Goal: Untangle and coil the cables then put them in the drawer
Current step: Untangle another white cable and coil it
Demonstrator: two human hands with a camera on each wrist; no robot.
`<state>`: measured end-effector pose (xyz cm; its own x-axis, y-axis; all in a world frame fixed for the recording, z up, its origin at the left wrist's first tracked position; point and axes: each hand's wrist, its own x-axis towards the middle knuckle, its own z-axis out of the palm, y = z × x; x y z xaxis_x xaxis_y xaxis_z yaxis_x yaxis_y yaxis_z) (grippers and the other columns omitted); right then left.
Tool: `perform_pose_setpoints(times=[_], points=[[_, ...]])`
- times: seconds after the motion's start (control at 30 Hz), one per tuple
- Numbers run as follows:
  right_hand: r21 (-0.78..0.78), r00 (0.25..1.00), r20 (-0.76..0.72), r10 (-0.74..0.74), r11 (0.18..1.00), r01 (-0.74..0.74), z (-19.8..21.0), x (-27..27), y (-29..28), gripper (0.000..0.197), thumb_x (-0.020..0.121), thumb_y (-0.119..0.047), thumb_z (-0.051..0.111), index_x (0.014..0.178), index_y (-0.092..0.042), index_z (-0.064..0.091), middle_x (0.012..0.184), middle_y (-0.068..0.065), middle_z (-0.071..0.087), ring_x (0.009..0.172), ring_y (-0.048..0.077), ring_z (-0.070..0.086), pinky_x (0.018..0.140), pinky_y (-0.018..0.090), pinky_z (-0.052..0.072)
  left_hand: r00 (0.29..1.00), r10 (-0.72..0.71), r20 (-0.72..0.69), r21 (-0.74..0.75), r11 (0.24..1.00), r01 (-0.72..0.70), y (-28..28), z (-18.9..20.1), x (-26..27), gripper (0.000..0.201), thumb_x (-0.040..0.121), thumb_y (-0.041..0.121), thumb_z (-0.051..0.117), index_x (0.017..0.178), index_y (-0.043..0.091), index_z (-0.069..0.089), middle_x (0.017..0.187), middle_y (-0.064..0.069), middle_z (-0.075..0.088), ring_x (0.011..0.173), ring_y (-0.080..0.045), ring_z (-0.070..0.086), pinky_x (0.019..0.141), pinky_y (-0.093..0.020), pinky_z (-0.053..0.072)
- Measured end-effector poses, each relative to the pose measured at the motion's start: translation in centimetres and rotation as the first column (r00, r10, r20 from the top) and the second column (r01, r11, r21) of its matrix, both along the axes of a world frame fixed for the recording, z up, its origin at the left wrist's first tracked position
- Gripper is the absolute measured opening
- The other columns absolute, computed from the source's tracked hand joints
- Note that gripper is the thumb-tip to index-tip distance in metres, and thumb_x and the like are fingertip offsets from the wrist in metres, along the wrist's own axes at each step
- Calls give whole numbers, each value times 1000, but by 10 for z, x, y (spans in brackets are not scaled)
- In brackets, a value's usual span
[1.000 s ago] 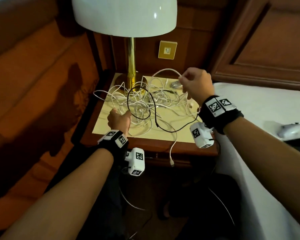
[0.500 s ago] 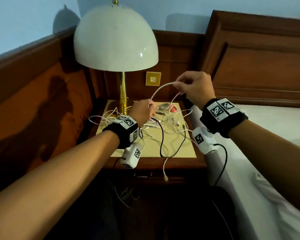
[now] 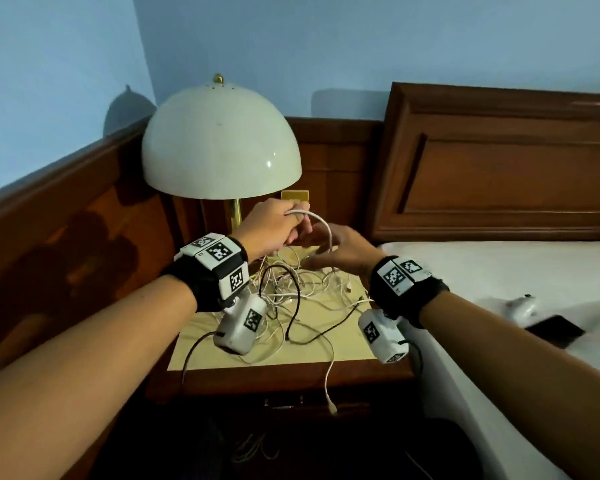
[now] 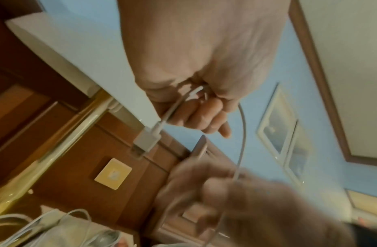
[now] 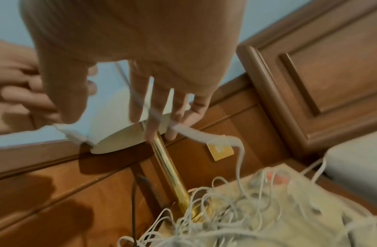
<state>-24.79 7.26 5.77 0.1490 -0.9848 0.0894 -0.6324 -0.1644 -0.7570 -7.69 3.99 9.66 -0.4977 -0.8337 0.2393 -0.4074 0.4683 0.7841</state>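
A white cable (image 3: pixel 327 230) arcs between my two hands above the nightstand (image 3: pixel 291 375). My left hand (image 3: pixel 291 225) grips it near its end; in the left wrist view the USB plug (image 4: pixel 144 144) hangs below the curled fingers (image 4: pixel 204 113). My right hand (image 3: pixel 321 258) is lower and to the right, fingers straight and spread, with the cable (image 5: pixel 196 133) lying across them. A tangle of white cables (image 3: pixel 302 289) and one black cable (image 3: pixel 293 306) lies on the nightstand top under both hands. One white cable end dangles over the front edge, past the drawer front (image 3: pixel 284 401).
A white dome lamp (image 3: pixel 219 150) on a brass stem (image 5: pixel 170 167) stands at the back left of the nightstand, close to my left hand. The bed (image 3: pixel 499 271) borders the right side, with a phone (image 3: pixel 555 330) and a small white object (image 3: pixel 523 306) on it. Wood panelling runs behind.
My left hand rose from the tangle and took hold of the white cable near its end. My right hand released its pinch, dropped lower and straightened its fingers. The head view tilted up.
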Motion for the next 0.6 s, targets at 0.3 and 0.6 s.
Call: perform_pose_setpoints(times=[0.3,0.6], points=[[46,953,-142,-268,960,277,-14,-21,-24,32,89,-37,64,69,-14,73,61,0,63,53,8,49,54,21,38,974,183,-137,-278,936,-215,-6,56,44,30,95,34,56,70,24,71,52,8,55,51,-10,46,56,-28,39],[-133,945,-82,-317,943,305,45,-39,-54,19,93,-20,59,78,-15,70,84,5,72,64,10,59,54,17,44,978,157,-140,-79,982,-169,-13,108,72,30,94,32,58,76,12,71,47,4,40,40,-9,28,42,-21,23]])
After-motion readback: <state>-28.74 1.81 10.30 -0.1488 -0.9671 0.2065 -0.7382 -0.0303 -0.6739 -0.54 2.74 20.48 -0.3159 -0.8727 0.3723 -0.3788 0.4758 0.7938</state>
